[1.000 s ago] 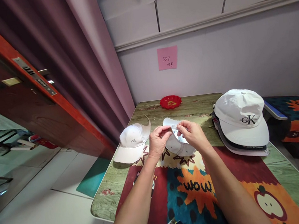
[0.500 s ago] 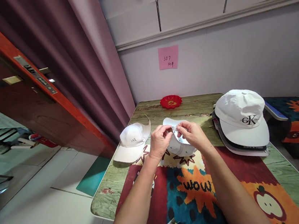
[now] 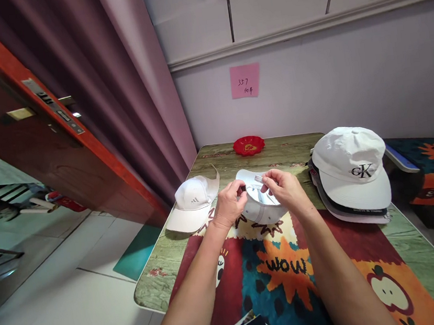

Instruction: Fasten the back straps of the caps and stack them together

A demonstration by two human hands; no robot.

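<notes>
A white cap (image 3: 265, 212) lies upturned on the table, its pale inside showing between my hands. My left hand (image 3: 229, 203) is closed in a pinch at the cap's left edge, with a small dark bit at the fingertips. My right hand (image 3: 287, 190) pinches a small shiny metal buckle (image 3: 258, 178) over the cap's opening. The strap around the buckle is mostly hidden by my fingers. Left of my hands sits another white cap (image 3: 192, 202) with a three-stripe logo and a loose strap sticking up.
At the right stands a stack of caps (image 3: 350, 167), a white one with a "CK" logo on top. A red scalloped dish (image 3: 249, 146) is at the back by the wall. A colourful printed mat (image 3: 253, 263) covers the table's front. The wooden door (image 3: 63, 165) stands at the left.
My hands have drawn apart: the right has moved slightly right and up with the metal buckle, while the left stays at the cap's edge. More of the cap's inside shows.
</notes>
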